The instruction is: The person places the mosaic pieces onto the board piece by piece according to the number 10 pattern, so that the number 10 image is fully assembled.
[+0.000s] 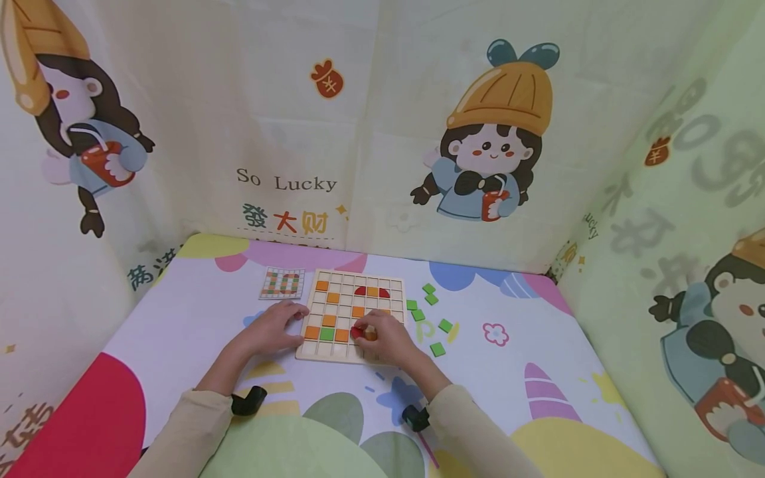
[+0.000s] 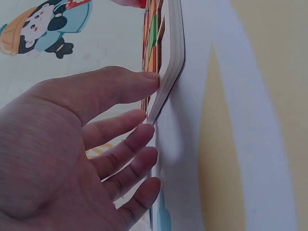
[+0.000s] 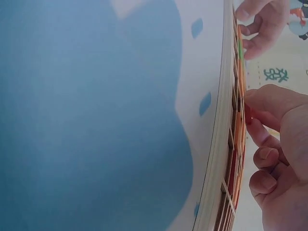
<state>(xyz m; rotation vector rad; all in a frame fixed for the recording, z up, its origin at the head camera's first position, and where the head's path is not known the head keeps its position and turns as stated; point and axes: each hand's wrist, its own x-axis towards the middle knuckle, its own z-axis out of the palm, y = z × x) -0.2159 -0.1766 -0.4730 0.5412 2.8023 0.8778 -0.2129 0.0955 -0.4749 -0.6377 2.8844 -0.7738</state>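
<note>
A wooden grid board (image 1: 325, 354) lies on the table, with orange, red and green pieces in several of its cells. My right hand (image 1: 387, 337) is over the board's lower right and pinches a small red tile (image 3: 248, 114) between thumb and index finger. Its other fingers are curled in. Beside the board's left edge rests my left hand (image 1: 276, 326), its thumb (image 2: 139, 86) at the rim and its fingers loosely bent, holding nothing. A green tile (image 1: 327, 334) sits among orange ones in a lower row. Part of the board's right side is hidden under my right hand.
Several loose green tiles (image 1: 438, 349) are scattered to the right of the board. A small printed pattern card (image 1: 282, 284) lies at its upper left. Fabric walls with cartoon prints stand behind and at both sides of the colourful tabletop (image 1: 478, 372).
</note>
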